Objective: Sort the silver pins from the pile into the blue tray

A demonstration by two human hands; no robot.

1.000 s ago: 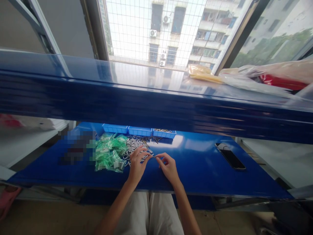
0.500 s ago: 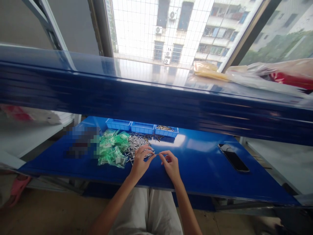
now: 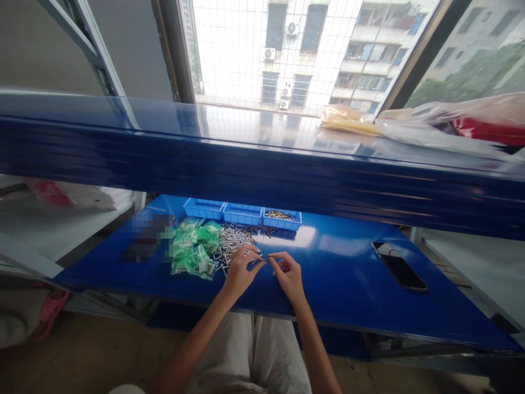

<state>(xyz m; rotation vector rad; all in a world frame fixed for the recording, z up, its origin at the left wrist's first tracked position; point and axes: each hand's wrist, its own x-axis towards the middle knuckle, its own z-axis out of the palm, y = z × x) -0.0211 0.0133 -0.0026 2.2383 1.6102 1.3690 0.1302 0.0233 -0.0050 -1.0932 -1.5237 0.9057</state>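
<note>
Over the front of the blue table, my left hand (image 3: 241, 269) and my right hand (image 3: 290, 278) meet fingertip to fingertip. Both are closed in a pinch on a small, thin metal pin (image 3: 266, 260), mostly covered by the fingers; its exact kind is too small to make out. Just behind my left hand spreads a loose pile of short silver metal pins (image 3: 235, 241), with darker ones at its back edge. Green-tinted clear plastic bags (image 3: 194, 249) lie heaped left of the pile, some with metal pieces inside.
Several blue bins stand behind the pile; the right bin (image 3: 283, 223) holds brass-coloured and dark pins. A phone (image 3: 400, 266) lies on the table's right. A blue shelf (image 3: 262, 164) crosses above, carrying plastic packages (image 3: 430, 128). A pink shoe (image 3: 53, 312) shows at lower left.
The view has shifted a little, so the table things appear slightly farther right. My hands stay together at the pin, with the fingers slightly readjusted.
</note>
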